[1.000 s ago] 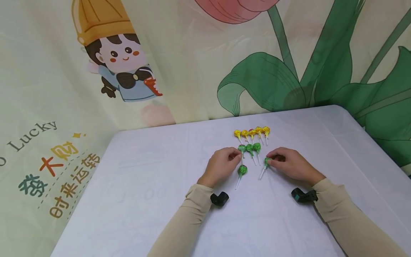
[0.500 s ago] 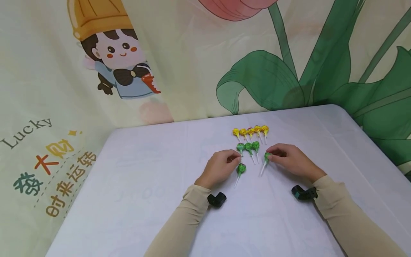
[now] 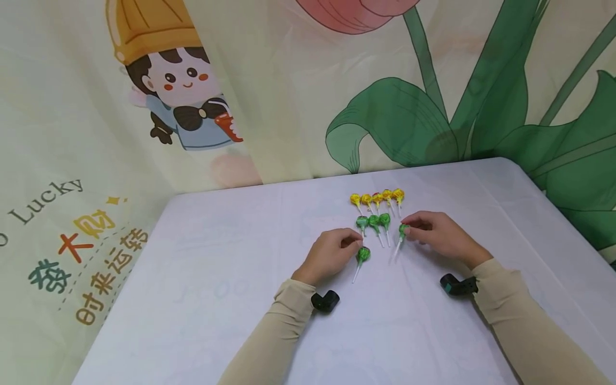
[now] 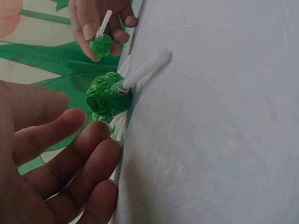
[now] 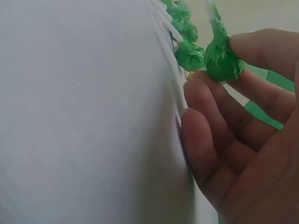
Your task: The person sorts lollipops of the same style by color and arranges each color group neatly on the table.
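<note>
My right hand (image 3: 435,235) pinches a green-wrapped lollipop (image 3: 403,231) by its head, between thumb and fingers, with the white stick pointing back toward me. In the right wrist view this lollipop (image 5: 223,58) is held just off the table. My left hand (image 3: 332,254) is beside another green lollipop (image 3: 363,254) that lies on the table. In the left wrist view the left fingers (image 4: 74,158) are loosely bent, and a gap shows between the thumb and that lollipop (image 4: 110,93). Beyond the hands, 3 green lollipops (image 3: 374,222) lie in a row.
Behind the green row lies a row of several yellow lollipops (image 3: 377,199), sticks toward me. A white cloth covers the table (image 3: 216,278). A printed curtain (image 3: 284,96) hangs along the far edge.
The left hand has shifted slightly toward me, from the green row to the nearer lollipop. The right hand has moved a little away and to the right with its lollipop.
</note>
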A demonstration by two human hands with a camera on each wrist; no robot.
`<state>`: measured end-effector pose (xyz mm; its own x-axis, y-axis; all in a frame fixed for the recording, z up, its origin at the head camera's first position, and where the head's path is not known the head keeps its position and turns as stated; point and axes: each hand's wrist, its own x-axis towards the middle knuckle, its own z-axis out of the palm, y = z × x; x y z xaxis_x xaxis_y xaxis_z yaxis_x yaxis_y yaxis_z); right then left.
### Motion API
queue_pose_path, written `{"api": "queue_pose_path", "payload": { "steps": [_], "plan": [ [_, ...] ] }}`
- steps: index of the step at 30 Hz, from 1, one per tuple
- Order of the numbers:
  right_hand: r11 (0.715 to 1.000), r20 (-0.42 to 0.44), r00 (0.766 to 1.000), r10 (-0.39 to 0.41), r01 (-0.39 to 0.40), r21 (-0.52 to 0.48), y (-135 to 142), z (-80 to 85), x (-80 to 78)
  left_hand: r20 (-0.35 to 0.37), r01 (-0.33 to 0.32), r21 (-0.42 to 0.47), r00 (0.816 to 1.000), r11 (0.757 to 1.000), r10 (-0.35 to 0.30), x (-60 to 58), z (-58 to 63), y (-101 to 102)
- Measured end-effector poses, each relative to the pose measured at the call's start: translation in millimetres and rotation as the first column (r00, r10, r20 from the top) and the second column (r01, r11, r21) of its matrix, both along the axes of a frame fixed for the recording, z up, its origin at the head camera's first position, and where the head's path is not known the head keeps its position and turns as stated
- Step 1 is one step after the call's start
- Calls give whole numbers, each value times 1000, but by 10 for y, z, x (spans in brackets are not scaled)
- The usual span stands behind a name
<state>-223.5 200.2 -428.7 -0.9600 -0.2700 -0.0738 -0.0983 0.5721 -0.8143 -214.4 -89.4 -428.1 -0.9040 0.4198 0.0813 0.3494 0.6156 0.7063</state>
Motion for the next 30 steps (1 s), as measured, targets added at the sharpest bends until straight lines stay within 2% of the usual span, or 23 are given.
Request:
{"api": "queue_pose_path", "payload": {
  "steps": [5,14,22,30],
  "plan": [
    [999,19,1000,-25,25,21,25,54,-50,22,-3,29,1000,1000,3,15,-20,-21],
    [999,1,999,-37,37,-15,34,108,-200,42,-28,60,999,998,25,21,-50,-39],
    [998,-3,999,-51,51,-34,1,122,-281,69,-21,58,997,998,17,19,-74,-55],
    [997,3,997,-73,73,-39,-35,119,-339,127,-12,77,992,997,2,35,-84,-54]
  ]
}}
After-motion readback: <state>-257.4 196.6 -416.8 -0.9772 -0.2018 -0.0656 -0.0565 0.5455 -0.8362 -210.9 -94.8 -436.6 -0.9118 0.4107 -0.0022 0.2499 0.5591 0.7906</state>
